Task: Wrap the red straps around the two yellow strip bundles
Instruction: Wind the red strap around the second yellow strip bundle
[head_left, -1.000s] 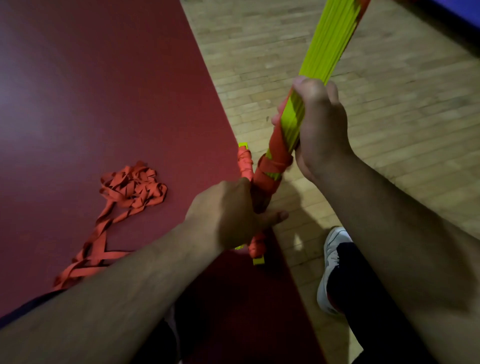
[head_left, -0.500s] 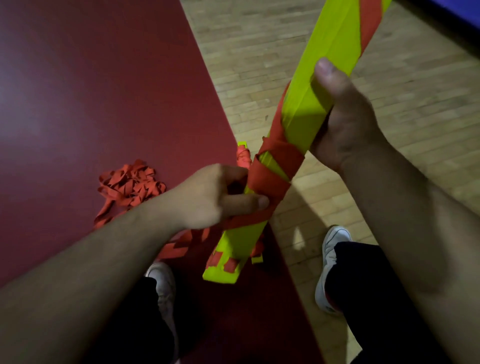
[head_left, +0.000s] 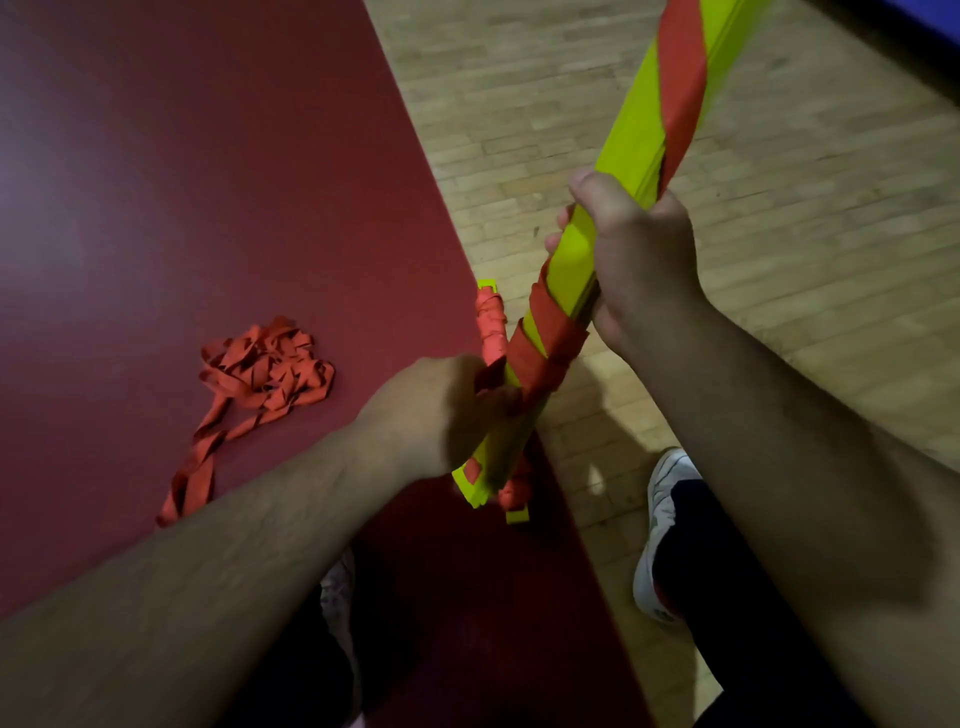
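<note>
Right hand (head_left: 644, 260) fingers (head_left: 560, 222) clamped on yellow strip bundle (head_left: 636, 130), left hand (head_left: 441, 410) fingers gripping red strap (head_left: 548, 338), strap pile (head_left: 265, 369) on mat (head_left: 208, 182)

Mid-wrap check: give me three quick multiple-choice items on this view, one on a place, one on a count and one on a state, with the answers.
1. Where does the loose strap pile lie?
A. In a box
B. On the red mat
C. On a shelf

2. How many yellow bundles are in view?
A. One
B. Four
C. Two

3. The right hand is:
A. gripping the held bundle
B. flat against a wall
C. holding scissors

Answers:
1 B: the pile rests on the mat, left of the hands.
2 C: one is held, and a wrapped bundle lies at the mat's edge behind it.
3 A: its fingers curl round the bundle above the red strap wound on it.
</note>
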